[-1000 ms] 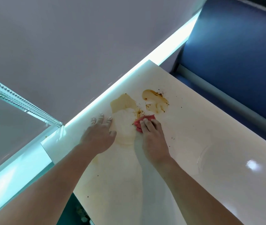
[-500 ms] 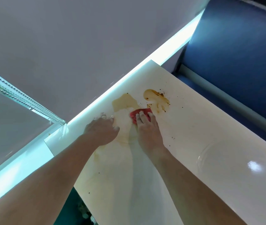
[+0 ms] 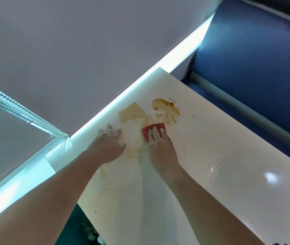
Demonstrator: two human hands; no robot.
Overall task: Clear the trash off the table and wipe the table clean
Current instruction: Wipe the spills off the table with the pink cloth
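Your right hand [image 3: 161, 147] lies flat on a red cloth [image 3: 146, 133]. Its fingers [image 3: 155, 134] are straight and close together, pressing the cloth down onto the white desk [image 3: 220, 138]. The cloth sits at the near edge of a brown spill, between a pale tan patch [image 3: 131, 113] to its left and a darker orange-brown patch [image 3: 165, 107] just beyond it to the right. Your left hand [image 3: 108, 147] rests palm down on the desk beside the tan patch, close to the desk's far edge, with its fingers [image 3: 108, 129] spread apart and holding nothing. Small dark specks [image 3: 183, 152] dot the desk around the spill and nearer to you. A faint yellowish smear [image 3: 131, 152] shows between your two hands. A blue padded seat [image 3: 255, 59] stands past the right side of the desk, and a beaded chain [image 3: 25, 112] runs along the wall on the left.
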